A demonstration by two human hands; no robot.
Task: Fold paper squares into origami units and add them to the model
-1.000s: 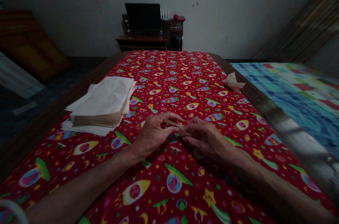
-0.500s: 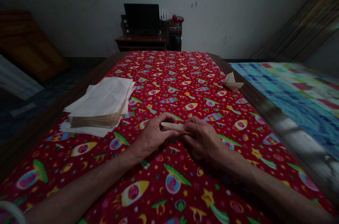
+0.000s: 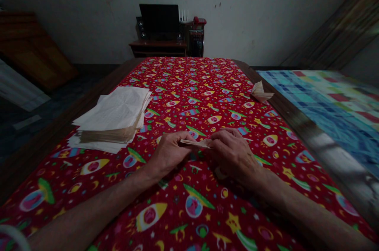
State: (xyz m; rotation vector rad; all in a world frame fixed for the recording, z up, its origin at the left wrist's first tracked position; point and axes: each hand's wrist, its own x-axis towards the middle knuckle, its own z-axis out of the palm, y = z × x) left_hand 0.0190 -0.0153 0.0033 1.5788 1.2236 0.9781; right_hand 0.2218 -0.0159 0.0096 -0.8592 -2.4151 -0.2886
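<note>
Between my two hands is a narrow piece of folded paper (image 3: 195, 143), pale and seen nearly edge-on, just above the red patterned cloth (image 3: 189, 97). My left hand (image 3: 173, 150) pinches its left end between thumb and fingers. My right hand (image 3: 232, 150) is closed over its right end, so that part of the paper is hidden. To the left lies a stack of thin paper sheets (image 3: 114, 106), its edges uneven. A folded paper piece (image 3: 261, 92) with fanned pleats sits near the cloth's far right edge.
The cloth covers a dark wooden table (image 3: 291, 116). Beyond it stand a monitor (image 3: 160, 18) on a small desk (image 3: 158, 48) and a red telephone (image 3: 199, 20). A checkered bed cover (image 3: 322, 100) is at the right, a wooden cabinet (image 3: 32, 53) at the left.
The folded paper has flattened, its opening now a thin edge. My right hand has shifted slightly up and right, its fingers further over the paper; my left hand keeps its pinch.
</note>
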